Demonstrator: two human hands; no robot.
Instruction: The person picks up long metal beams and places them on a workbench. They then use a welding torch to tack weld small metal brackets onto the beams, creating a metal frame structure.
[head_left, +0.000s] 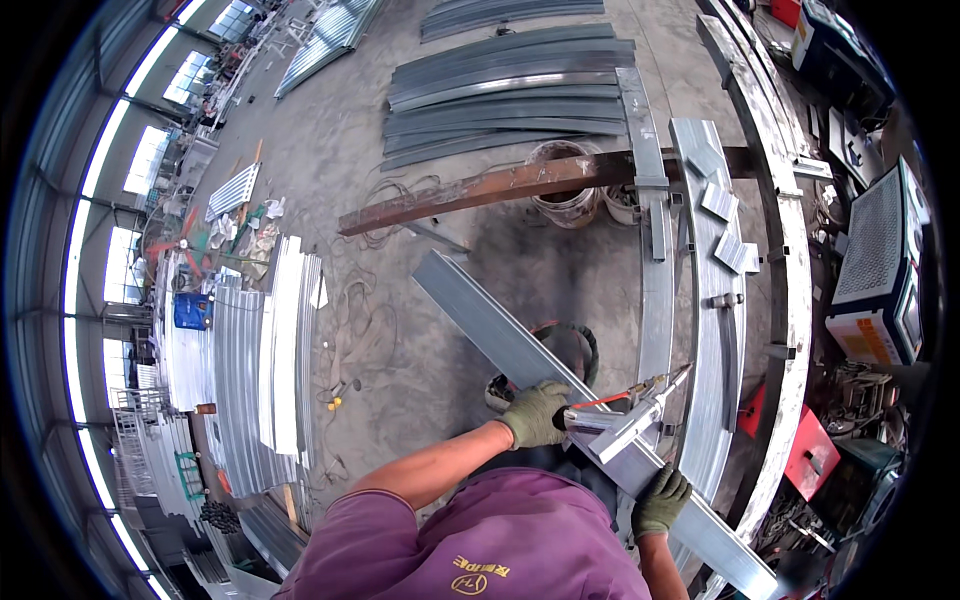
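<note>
The left hand [535, 413] gripped a welding torch [630, 398] against the long steel tube [500, 335]; the right hand [660, 499] clamped that tube — no finished seam showed, so joining looked barely begun.

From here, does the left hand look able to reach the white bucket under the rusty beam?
Probably not: the left hand grips the welding torch near the body, while the white bucket sits far off beyond the rusty beam.

Steel tube [500, 330] diagonally before the person, curved frame [790, 300] right, sheet stacks [250, 360] left.
</note>
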